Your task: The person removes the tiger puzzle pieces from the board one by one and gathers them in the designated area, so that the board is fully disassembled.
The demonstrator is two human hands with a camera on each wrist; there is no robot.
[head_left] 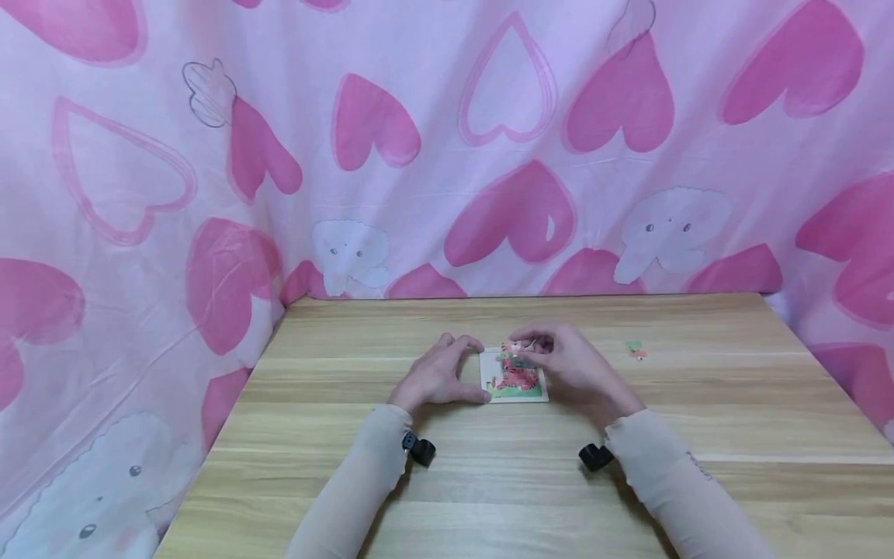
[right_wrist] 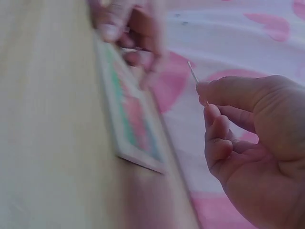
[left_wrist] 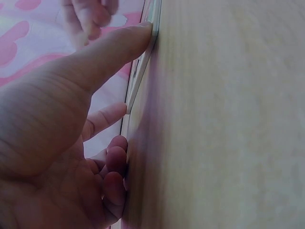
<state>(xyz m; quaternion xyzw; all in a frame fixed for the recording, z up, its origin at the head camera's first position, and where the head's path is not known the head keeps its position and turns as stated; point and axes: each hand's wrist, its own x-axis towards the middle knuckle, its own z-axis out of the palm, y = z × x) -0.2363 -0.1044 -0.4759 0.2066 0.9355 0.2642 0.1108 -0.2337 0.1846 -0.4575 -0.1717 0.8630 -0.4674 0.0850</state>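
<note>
A small white-framed puzzle board (head_left: 491,365) lies on the wooden table, partly filled with a red and green picture; its upper left shows bare. My left hand (head_left: 438,374) holds the board at its left side, thumb at the near corner and forefinger at the far one. The other left fingers are curled beside it in the left wrist view. Over the board's far right part, my right hand (head_left: 569,361) pinches a thin puzzle piece (right_wrist: 192,71) between thumb and fingertips. This piece appears edge-on in the right wrist view, raised above the board.
Another puzzle piece (head_left: 636,351), green and pink, lies on the table (head_left: 698,388) to the right of the board. A pink curtain (head_left: 433,194) with hearts hangs behind the table's far edge and along its left side.
</note>
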